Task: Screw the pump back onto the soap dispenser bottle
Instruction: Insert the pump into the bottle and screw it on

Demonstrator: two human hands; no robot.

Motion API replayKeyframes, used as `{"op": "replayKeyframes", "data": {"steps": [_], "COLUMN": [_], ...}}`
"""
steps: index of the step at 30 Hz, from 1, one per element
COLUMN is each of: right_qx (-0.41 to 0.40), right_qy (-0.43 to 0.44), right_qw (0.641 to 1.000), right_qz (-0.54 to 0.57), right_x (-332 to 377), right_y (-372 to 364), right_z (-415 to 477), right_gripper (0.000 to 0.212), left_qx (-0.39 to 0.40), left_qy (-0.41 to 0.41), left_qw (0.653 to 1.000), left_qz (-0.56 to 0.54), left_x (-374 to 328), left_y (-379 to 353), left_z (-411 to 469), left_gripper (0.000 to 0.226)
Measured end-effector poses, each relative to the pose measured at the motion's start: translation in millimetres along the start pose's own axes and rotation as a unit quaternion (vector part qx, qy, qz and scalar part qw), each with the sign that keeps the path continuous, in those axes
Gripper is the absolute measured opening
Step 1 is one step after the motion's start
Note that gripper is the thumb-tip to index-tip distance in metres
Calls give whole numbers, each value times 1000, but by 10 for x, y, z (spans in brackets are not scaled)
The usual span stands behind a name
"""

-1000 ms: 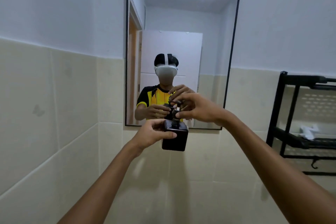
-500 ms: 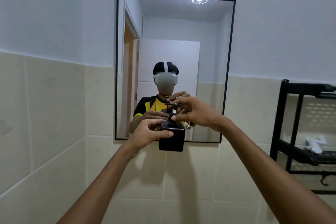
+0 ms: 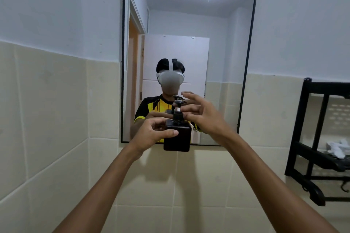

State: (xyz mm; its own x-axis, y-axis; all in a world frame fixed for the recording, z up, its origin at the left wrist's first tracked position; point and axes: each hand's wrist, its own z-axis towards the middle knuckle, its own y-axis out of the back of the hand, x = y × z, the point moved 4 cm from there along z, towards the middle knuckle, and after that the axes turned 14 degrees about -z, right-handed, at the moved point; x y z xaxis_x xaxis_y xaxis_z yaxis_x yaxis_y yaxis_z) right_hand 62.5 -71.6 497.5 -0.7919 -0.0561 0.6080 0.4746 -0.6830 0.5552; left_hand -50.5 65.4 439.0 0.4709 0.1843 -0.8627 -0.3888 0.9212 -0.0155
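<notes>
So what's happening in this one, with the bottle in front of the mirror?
A person holds a dark square soap bottle up before a wall mirror. The left hand grips the bottle's side; the right hand is at the pump, fingers loosely spread beside its collar. The pump sits upright in the neck; tightness cannot be judged.

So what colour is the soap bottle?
The bottle is black, or very dark, with a black pump; the head view shows it best.
</notes>
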Motion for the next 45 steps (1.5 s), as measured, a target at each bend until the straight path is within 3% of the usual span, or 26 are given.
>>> {"op": "replayKeyframes", "data": {"steps": [7, 13, 19, 23, 29, 34, 39, 45], "right_qx": [-25, 2, -57, -29, -63, -14, -60, -11], "right_qy": [-1, 14, 7, 14, -2, 0, -4, 5], "right_qw": [999, 998, 996, 998, 996, 997, 996, 998], "right_qz": [44, 56, 63, 48, 66, 69, 66, 65], "right_x": [21, 121, 81, 154, 119, 207, 215, 275], "right_y": [69, 38, 98, 44, 105, 3, 51, 25], "right_z": [-7, -5, -20, -19, -48, -72, -84, -107], "right_gripper": [60, 58, 57, 58, 55, 54, 54, 54], "left_qx": [2, 1, -21, -1, 0, -7, -4, 4], "left_qy": [-23, -34, -52, -43, -46, -51, -47, -49], "left_qw": [1000, 999, 998, 999, 998, 998, 998, 998], "left_qz": [-10, -10, -26, -15, -30, -28, -34, -27], "left_x": [-36, -45, -33, -23, -51, -20, -18, -39], "left_y": [69, 63, 98, 48, 90, 142, 166, 146], "left_z": [26, 58, 79, 60, 25, 45, 16, -13], "left_gripper": [30, 32, 34, 33, 52, 53, 53, 52]}}
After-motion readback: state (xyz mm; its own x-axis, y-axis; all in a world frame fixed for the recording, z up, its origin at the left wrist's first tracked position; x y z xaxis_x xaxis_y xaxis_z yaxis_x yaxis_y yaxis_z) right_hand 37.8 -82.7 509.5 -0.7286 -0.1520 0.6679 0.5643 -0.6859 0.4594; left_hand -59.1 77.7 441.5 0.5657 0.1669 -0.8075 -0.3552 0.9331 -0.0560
